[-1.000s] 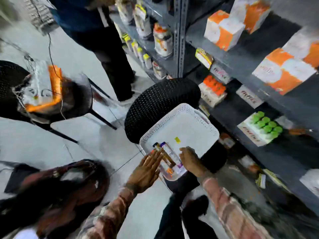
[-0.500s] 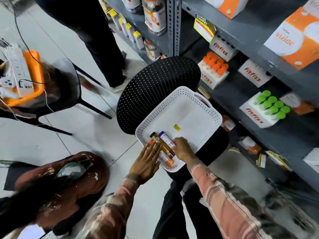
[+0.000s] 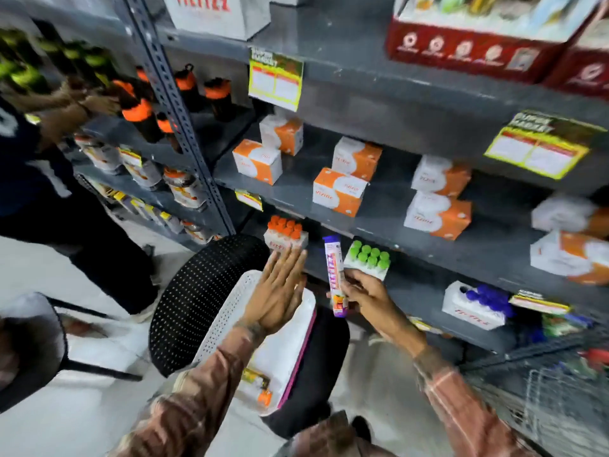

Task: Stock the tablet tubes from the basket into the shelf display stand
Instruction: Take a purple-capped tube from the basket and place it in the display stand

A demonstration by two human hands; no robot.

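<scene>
Tube in transit: right hand carrying one tablet tube toward the shelf stands.

We pinch the purple-capped white tablet tube (image 3: 335, 275) in the right hand (image 3: 364, 293), long axis near upright, cap up. The white cardboard display stand holding purple-capped tubes (image 3: 474, 306) lies to our right on the lower grey metal shelf (image 3: 425, 291), on the right hand's side; we judge that hand the nearer. The left hand (image 3: 278, 291) is flat, fingers spread, holding nothing, above the white perforated plastic basket (image 3: 227, 311). One orange-capped tube (image 3: 258, 384) remains in the basket.
</scene>
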